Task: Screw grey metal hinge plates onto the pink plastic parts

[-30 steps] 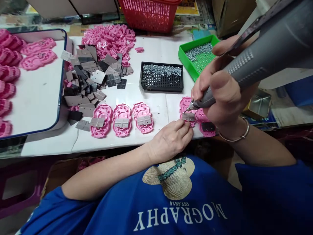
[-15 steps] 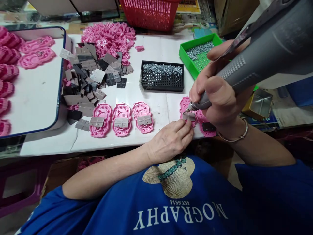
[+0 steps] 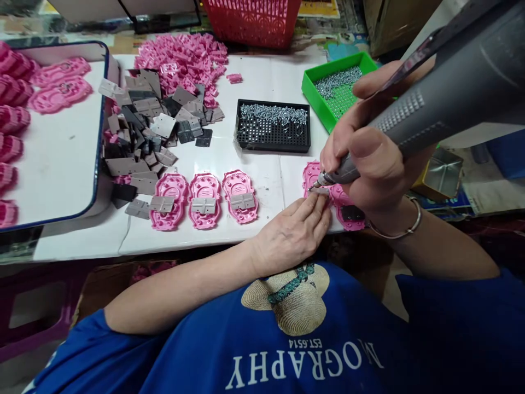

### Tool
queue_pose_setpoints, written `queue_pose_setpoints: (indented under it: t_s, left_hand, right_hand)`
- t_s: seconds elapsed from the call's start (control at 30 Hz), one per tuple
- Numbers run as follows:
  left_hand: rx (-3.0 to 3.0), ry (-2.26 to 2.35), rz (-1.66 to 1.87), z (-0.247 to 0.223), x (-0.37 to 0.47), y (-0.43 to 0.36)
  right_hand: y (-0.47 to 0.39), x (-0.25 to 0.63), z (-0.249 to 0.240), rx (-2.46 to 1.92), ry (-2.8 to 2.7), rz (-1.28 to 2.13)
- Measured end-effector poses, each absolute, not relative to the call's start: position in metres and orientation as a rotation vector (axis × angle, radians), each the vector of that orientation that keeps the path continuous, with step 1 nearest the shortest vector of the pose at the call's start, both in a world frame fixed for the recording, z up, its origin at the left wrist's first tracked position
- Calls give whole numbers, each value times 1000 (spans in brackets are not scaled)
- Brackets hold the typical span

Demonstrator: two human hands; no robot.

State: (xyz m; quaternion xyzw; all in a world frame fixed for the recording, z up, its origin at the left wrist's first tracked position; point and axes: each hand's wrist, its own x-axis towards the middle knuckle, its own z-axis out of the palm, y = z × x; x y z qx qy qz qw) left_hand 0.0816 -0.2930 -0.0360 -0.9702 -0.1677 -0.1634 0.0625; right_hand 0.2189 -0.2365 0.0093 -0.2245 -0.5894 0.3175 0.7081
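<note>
My right hand [image 3: 369, 158] is wrapped around a grey electric screwdriver [image 3: 435, 104], which slants down to the left. The screwdriver's tip meets a grey plate [image 3: 322, 191] lying across a pink plastic casing [image 3: 310, 171]. My left hand [image 3: 293, 232] presses its fingers together over that plate and the casing's near part, hiding much of both. Just right of it lies another pink casing [image 3: 348, 223] with a dark plate [image 3: 351, 212], partly covered by my right hand. Three pink casings [image 3: 205, 183], each with a grey plate across it, stand in a row to the left.
A black tray of screws [image 3: 273, 143] and a green tray of screws [image 3: 314, 106] lie beyond my hands. Loose plates [image 3: 141, 117] and small pink parts [image 3: 180, 60] are heaped at left. A white tray [image 3: 65, 164] holds more pink casings. A red basket [image 3: 254, 24] stands behind.
My left hand's fingers have slid slightly up and forward, covering more of the grey plate. The screwdriver and my right hand have shifted a little to the right in view.
</note>
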Motion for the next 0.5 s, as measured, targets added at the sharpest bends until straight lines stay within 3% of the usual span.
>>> queue_pose_setpoints:
  t_s: [0.5]
  left_hand:
    - [-2972,-563,-540,-40,84,-294]
  right_hand:
    - [-238,219,11,-594,-1315,673]
